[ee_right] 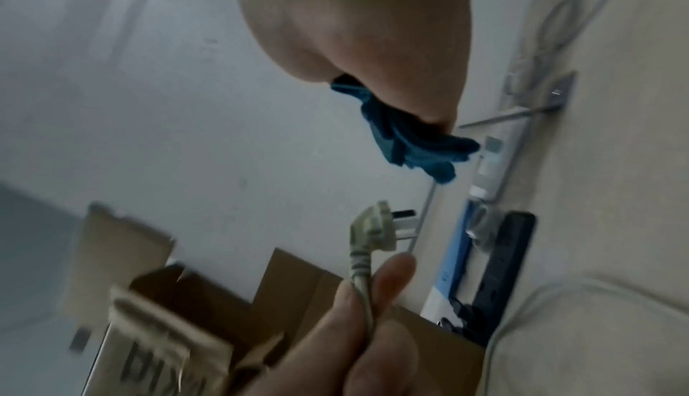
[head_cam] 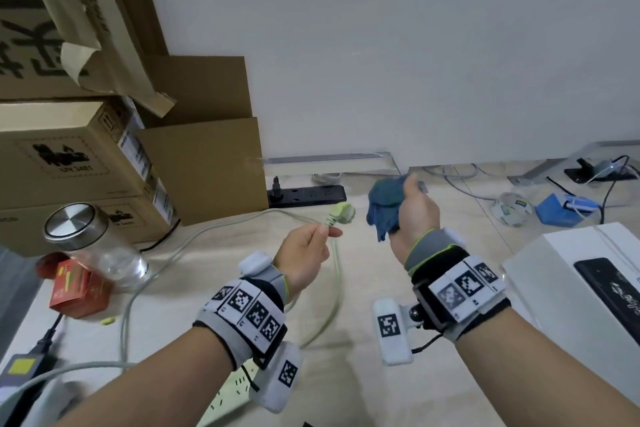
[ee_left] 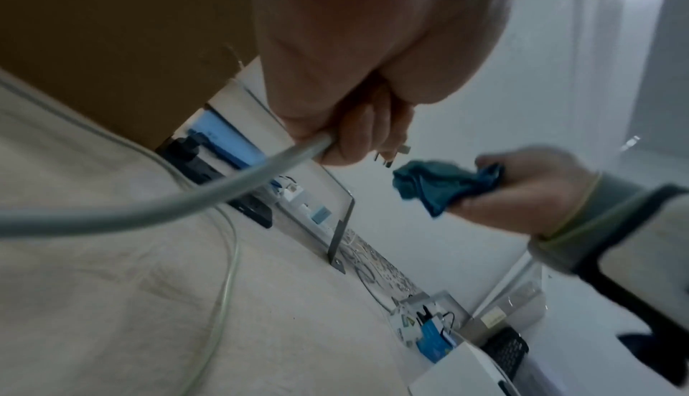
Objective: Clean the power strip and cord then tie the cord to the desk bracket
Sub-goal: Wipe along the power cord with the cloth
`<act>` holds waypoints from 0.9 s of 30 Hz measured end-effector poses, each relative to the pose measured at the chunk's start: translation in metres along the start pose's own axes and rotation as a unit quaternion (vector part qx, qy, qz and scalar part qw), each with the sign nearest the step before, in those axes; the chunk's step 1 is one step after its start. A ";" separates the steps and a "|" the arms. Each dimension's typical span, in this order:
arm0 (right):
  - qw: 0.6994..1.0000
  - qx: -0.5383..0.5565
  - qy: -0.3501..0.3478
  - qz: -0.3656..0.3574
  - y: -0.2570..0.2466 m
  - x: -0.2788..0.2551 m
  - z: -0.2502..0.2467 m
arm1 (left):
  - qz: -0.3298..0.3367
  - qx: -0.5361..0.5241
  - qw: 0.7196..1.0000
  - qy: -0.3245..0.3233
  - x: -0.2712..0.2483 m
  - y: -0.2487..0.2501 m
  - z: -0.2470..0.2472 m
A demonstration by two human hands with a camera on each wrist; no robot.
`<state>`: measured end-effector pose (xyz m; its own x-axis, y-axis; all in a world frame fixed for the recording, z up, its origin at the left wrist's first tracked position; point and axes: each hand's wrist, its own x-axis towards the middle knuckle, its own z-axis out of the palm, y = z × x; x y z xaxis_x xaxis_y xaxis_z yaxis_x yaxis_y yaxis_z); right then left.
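The cord (head_cam: 334, 274) hung above the middle of the table (head_cam: 346, 374), its plug (head_cam: 343, 213) raised, pinched just below the plug in the left hand (head_cam: 304, 253). The right hand (head_cam: 415, 218) gripped a bunched blue cloth (head_cam: 384, 204) beside the plug, not touching. A hard wipe could likely pull the cord from that light pinch, or catch the cloth on the prongs (ee_right: 404, 214). The white power strip (head_cam: 232, 395) lay at the near edge.

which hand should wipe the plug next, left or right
Right. The right hand already grips the blue cloth beside the plug, while the left hand pinches the cord just below it.
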<state>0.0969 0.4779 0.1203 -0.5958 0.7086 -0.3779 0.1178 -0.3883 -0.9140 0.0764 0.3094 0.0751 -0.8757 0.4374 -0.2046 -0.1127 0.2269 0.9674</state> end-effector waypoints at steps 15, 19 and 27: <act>0.878 -0.365 -0.158 -0.266 0.034 -0.024 -0.007 | 0.183 0.155 0.971 -0.025 -0.010 0.013 0.008; 0.917 -0.271 -0.195 -0.219 0.033 -0.011 -0.006 | 0.189 0.155 0.968 -0.058 -0.009 0.013 0.010; 0.968 0.074 -0.220 0.093 0.021 -0.009 -0.006 | 0.180 0.111 0.972 -0.105 -0.011 0.014 0.011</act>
<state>0.1094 0.4663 0.1036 -0.8599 0.3113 -0.4046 0.1596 -0.5890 -0.7922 0.0896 0.3173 0.0892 -0.7224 0.6853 0.0924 0.3080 0.1993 0.9303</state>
